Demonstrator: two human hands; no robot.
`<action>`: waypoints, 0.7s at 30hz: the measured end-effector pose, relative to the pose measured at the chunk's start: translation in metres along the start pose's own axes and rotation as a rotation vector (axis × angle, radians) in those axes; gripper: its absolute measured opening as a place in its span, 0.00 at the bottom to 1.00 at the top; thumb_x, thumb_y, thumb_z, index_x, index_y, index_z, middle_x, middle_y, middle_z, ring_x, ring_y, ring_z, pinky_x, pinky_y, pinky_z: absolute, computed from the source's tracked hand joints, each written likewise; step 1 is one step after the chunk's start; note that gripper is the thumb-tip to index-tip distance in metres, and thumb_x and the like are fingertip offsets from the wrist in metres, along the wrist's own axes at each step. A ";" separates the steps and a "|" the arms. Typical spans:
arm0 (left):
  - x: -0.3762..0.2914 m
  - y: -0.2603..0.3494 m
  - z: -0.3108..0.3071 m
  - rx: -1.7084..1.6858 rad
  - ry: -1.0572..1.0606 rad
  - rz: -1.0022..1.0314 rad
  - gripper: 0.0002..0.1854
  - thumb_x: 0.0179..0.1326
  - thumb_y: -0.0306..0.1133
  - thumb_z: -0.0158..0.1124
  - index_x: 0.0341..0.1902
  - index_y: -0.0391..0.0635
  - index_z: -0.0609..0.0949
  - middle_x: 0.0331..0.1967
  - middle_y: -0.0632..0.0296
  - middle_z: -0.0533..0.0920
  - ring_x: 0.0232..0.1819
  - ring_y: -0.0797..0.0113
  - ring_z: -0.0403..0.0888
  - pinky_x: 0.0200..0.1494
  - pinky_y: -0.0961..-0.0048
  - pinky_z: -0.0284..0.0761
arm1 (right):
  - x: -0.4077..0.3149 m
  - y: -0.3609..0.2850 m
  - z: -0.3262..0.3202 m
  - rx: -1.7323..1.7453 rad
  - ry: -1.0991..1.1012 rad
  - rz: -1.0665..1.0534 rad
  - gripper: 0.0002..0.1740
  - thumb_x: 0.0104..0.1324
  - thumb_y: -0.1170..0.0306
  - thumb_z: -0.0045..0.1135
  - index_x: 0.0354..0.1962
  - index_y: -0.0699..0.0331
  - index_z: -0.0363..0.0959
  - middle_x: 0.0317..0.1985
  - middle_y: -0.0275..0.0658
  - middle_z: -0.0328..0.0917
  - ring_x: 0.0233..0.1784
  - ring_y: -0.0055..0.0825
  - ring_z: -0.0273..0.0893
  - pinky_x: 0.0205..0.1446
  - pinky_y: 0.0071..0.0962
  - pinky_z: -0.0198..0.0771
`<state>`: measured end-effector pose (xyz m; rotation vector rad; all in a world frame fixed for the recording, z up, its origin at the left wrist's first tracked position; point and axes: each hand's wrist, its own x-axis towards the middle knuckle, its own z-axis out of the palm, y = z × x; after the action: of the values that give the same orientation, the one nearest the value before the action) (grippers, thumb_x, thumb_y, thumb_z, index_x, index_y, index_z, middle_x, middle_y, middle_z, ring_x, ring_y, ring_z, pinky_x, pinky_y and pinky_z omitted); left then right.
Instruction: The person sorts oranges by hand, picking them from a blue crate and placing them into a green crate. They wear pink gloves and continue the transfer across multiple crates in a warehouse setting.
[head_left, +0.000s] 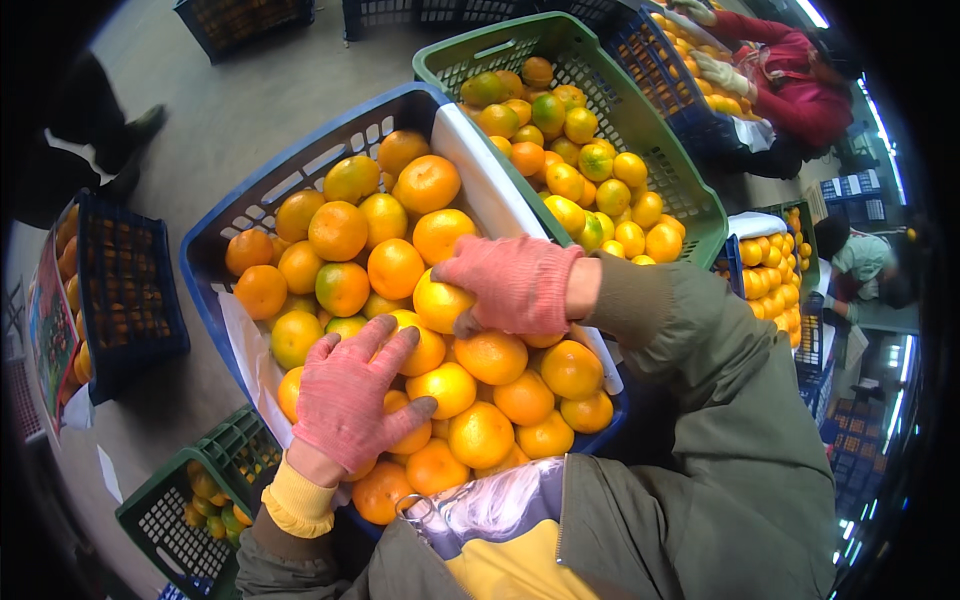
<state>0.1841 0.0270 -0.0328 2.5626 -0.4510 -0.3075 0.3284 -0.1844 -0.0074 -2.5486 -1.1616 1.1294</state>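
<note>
A blue plastic crate (196, 247) lined with white paper (487, 169) stands before me, heaped with orange and green-tinged citrus fruit (337, 231). My right hand (517, 285), in a pink knitted glove with dark fingertips, has its fingers around a yellow-orange citrus fruit (442, 301) in the middle of the crate. My left hand (352, 397), gloved alike, lies palm down with spread fingers on the fruit at the near left. Its thumb rests by an orange fruit (442, 390). Whether it grips any fruit under the palm is hidden.
A green crate (637, 97) of smaller citrus adjoins the blue one. Dark crates of fruit stand left (135, 292) and top; another green crate (172, 517) is lower left. A person in red (802, 90) handles fruit at upper right; another person (862, 262) is farther right.
</note>
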 end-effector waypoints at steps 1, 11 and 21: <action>0.002 0.000 -0.001 -0.002 -0.005 0.000 0.38 0.50 0.52 0.73 0.64 0.45 0.79 0.64 0.48 0.77 0.60 0.44 0.78 0.67 0.50 0.68 | 0.003 -0.002 0.001 -0.008 0.002 0.002 0.30 0.62 0.54 0.70 0.56 0.62 0.74 0.52 0.52 0.75 0.56 0.55 0.78 0.60 0.47 0.75; 0.038 0.019 0.020 0.004 0.101 0.121 0.39 0.50 0.52 0.75 0.66 0.50 0.77 0.68 0.50 0.74 0.61 0.49 0.78 0.62 0.54 0.73 | -0.019 0.046 -0.005 0.157 0.332 0.031 0.39 0.57 0.56 0.73 0.64 0.59 0.69 0.54 0.53 0.81 0.57 0.54 0.80 0.58 0.44 0.78; 0.038 0.026 0.021 0.078 0.104 0.107 0.39 0.47 0.54 0.76 0.64 0.54 0.80 0.67 0.46 0.75 0.56 0.43 0.80 0.58 0.51 0.76 | -0.021 0.021 0.015 -0.150 0.265 0.265 0.24 0.57 0.58 0.73 0.44 0.65 0.77 0.45 0.50 0.83 0.48 0.51 0.85 0.47 0.46 0.81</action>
<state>0.2055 -0.0175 -0.0420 2.6038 -0.5690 -0.1195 0.3218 -0.2171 -0.0142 -2.9231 -0.8959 0.7363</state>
